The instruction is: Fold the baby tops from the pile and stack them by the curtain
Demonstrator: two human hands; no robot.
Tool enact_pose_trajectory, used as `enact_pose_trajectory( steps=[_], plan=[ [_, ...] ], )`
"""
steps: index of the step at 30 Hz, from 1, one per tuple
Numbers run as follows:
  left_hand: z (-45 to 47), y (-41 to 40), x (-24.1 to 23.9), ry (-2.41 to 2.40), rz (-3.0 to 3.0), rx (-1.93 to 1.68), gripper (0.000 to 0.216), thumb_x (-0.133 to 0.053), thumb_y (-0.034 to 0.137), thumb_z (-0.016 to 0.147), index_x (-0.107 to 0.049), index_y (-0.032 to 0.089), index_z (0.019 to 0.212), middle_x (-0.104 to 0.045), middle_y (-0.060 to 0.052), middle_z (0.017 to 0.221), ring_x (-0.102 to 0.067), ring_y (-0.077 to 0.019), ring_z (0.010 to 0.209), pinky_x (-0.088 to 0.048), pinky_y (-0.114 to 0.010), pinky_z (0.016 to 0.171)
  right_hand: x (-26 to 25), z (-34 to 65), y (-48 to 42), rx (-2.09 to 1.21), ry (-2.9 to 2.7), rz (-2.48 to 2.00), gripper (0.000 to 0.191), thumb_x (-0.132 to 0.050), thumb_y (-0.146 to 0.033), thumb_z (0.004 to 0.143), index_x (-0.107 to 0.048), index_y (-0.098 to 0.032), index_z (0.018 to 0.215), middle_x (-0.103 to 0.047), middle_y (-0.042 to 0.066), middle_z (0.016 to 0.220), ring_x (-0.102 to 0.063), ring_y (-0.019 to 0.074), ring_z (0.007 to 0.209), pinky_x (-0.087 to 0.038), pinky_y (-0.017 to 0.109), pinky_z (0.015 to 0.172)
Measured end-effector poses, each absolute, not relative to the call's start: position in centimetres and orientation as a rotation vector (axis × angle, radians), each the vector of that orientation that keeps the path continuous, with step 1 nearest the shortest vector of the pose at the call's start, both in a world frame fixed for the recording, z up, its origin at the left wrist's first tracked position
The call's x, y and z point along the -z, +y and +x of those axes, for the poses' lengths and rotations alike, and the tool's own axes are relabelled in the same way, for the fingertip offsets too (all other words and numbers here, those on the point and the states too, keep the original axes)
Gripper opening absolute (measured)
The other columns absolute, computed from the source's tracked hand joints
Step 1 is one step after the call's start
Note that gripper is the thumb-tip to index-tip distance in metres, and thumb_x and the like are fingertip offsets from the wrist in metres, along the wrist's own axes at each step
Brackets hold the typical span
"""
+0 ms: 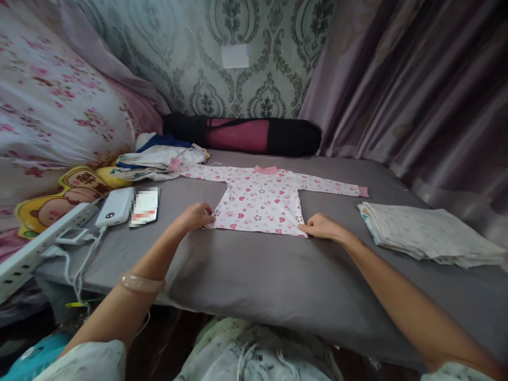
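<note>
A small white long-sleeved shirt (260, 198) with pink hearts and pink cuffs lies spread flat on the grey bed sheet (254, 270), sleeves stretched out to both sides. My left hand (196, 216) pinches the shirt's lower left hem corner. My right hand (323, 226) pinches the lower right hem corner. Both hands are closed on the fabric, resting on the sheet. A pale bangle (141, 282) circles my left wrist.
A folded stack of pale cloths (428, 233) lies at the right. A heap of clothes (162, 159) sits at the back left. A white power bank (115, 207), a phone (145, 207) and a power strip (35, 246) lie left. A black-and-pink roll bag (242, 135) lines the wall.
</note>
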State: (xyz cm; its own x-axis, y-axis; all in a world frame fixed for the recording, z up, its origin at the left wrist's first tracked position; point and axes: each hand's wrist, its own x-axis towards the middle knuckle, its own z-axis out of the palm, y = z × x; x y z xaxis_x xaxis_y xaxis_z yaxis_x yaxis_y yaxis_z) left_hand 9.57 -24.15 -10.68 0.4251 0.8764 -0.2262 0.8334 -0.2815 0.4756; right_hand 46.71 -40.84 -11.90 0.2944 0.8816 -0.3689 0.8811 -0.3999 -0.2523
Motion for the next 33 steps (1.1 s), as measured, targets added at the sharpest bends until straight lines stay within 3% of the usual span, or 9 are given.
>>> enact_pose_trajectory(
  steps=[5,7,9,12,15,23,28,33],
  plan=[
    [13.4,-22.7,10.4,1.39,2.499,-0.271,0.025,-0.051,0.038,0.083,-0.065,0.02,0.094,-0.069,-0.009,0.092,-0.063,-0.0236,0.086,-0.045,-0.03,0.072,9.7,44.6,-37.8,-0.43,-1.746,-2.469,0.04,-0.054,-0.047,0.083,-0.058,-0.019,0.055,-0.056,0.002,0.055,-0.051,0.0138,0.054,-0.03,0.025,0.051],
    [16.7,-22.8,11.2,1.173,2.619,-0.393,0.026,-0.041,0.027,0.089,-0.064,0.018,0.096,-0.068,-0.01,0.095,-0.063,-0.0216,0.09,-0.045,-0.03,0.079,9.9,42.2,-35.4,-0.271,-1.784,-2.265,0.033,-0.045,-0.035,0.09,-0.064,-0.02,0.069,-0.066,0.005,0.07,-0.059,0.0171,0.067,-0.038,0.025,0.059],
    [20.0,-23.0,12.2,1.025,2.671,-0.475,0.028,-0.037,0.015,0.088,-0.063,0.016,0.1,-0.067,-0.012,0.101,-0.061,-0.0215,0.098,-0.045,-0.033,0.087,10.9,39.4,-32.9,-0.137,-1.842,-2.1,0.029,-0.037,-0.021,0.091,-0.066,-0.019,0.092,-0.07,0.01,0.096,-0.062,0.0205,0.091,-0.043,0.028,0.078],
    [23.5,-23.2,13.9,1.094,2.666,-0.518,0.034,-0.039,0.007,0.082,-0.057,0.013,0.11,-0.066,-0.014,0.104,-0.06,-0.0224,0.103,-0.045,-0.037,0.091,13.3,35.9,-30.0,-0.103,-2.0,-1.978,0.043,-0.037,-0.013,0.087,-0.055,-0.012,0.127,-0.057,0.015,0.132,-0.049,0.0239,0.123,-0.035,0.034,0.103],
    [24.3,-22.8,15.3,1.185,2.682,-0.507,0.034,-0.037,0.009,0.086,-0.053,0.011,0.116,-0.064,-0.017,0.111,-0.057,-0.0231,0.109,-0.044,-0.037,0.094,15.2,34.5,-28.9,-0.145,-2.006,-2.038,0.055,-0.039,-0.019,0.088,-0.04,-0.009,0.142,-0.036,0.015,0.151,-0.028,0.0276,0.141,-0.02,0.041,0.114],
    [20.8,-21.1,16.7,1.236,2.785,-0.45,0.042,-0.031,0.036,0.097,-0.048,0.013,0.128,-0.047,-0.019,0.14,-0.038,-0.0292,0.134,-0.024,-0.048,0.111,16.5,37.8,-29.6,-0.229,-1.937,-2.088,0.065,-0.025,-0.048,0.097,-0.032,-0.007,0.148,-0.023,0.014,0.157,-0.017,0.0281,0.145,-0.009,0.046,0.117],
    [19.9,-20.8,16.0,1.304,2.71,-0.278,0.055,-0.027,0.05,0.096,-0.042,0.016,0.138,-0.036,-0.018,0.15,-0.028,-0.0323,0.141,-0.02,-0.051,0.112,16.5,41.9,-30.5,-0.149,-1.79,-2.266,0.065,-0.024,-0.045,0.098,-0.03,-0.003,0.147,-0.023,0.018,0.156,-0.017,0.0287,0.145,-0.01,0.043,0.117],
    [19.9,-20.7,15.9,1.395,2.716,-0.17,0.063,-0.017,0.053,0.096,-0.035,0.017,0.144,-0.028,-0.015,0.155,-0.022,-0.0288,0.144,-0.019,-0.05,0.113,16.6,44.0,-31.6,-0.054,-1.668,-2.366,0.062,-0.024,-0.04,0.097,-0.03,-0.002,0.147,-0.026,0.016,0.156,-0.02,0.0272,0.144,-0.014,0.041,0.117]
  ],
)
